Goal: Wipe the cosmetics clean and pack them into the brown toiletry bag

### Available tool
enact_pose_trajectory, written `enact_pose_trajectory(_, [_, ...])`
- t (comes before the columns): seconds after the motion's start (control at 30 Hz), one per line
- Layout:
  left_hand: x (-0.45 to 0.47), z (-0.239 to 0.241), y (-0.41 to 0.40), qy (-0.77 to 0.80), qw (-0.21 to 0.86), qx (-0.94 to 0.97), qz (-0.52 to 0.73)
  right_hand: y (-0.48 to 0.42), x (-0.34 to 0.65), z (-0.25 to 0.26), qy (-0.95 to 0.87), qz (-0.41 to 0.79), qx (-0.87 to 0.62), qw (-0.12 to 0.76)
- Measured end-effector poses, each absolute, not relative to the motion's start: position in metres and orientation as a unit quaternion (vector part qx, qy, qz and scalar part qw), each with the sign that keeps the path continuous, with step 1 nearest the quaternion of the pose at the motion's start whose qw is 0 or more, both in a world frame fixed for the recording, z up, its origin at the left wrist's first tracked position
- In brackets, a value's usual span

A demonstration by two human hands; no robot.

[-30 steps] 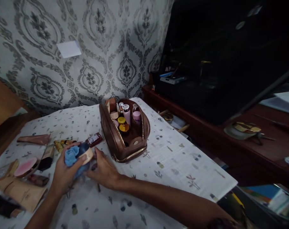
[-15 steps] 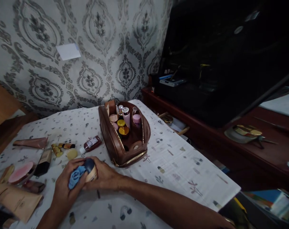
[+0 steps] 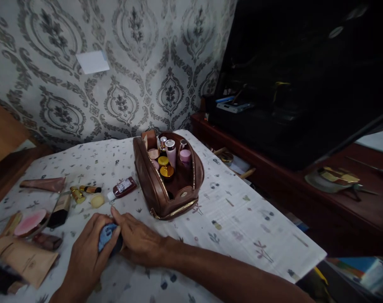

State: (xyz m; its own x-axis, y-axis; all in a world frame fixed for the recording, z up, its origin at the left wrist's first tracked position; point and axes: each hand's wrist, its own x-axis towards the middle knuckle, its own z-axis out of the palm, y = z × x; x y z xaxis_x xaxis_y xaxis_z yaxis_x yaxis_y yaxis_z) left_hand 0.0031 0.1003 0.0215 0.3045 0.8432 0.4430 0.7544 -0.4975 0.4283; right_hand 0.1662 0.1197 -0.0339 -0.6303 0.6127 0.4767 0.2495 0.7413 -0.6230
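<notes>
Left hand [image 3: 86,248] curls round a blue cloth [image 3: 105,235], held against a mostly hidden dark jar [image 3: 117,247] that the curled right hand [image 3: 142,242] clasps, well inside the table's [image 3: 242,235] right edge. Toward the far right corner, an open brown bag [image 3: 149,185] holds gold lids [image 3: 166,171], a tall pink bottle [image 3: 171,155] and a pink jar [image 3: 185,156].

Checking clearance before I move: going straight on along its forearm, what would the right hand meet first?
Probably the dark object it seems to touch, then the blue cloth in the left hand; depth there is unclear.
</notes>
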Motion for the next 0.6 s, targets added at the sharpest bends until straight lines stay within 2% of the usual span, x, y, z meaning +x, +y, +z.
enact_pose_trajectory(0.17, [0.001, 0.032, 0.103, 0.564, 0.224, 0.714, 0.348, 0.114, 0.170, -0.025, -0.846, 0.300, -0.246, 0.365])
enact_pose_trajectory(0.3, [-0.008, 0.026, 0.113, 0.605, 0.263, 0.649, 0.378, 0.117, 0.168, -0.027, -0.779, 0.372, -0.287, 0.415])
enact_pose_trajectory(0.47, [-0.009, 0.011, 0.115, 0.575, 0.229, 0.686, 0.383, 0.124, 0.166, -0.026, -0.689, 0.444, -0.380, 0.429])
enact_pose_trajectory(0.6, [-0.007, 0.004, 0.108, 0.487, 0.090, 0.796, 0.348, 0.127, 0.166, -0.026, -0.668, 0.456, -0.398, 0.433])
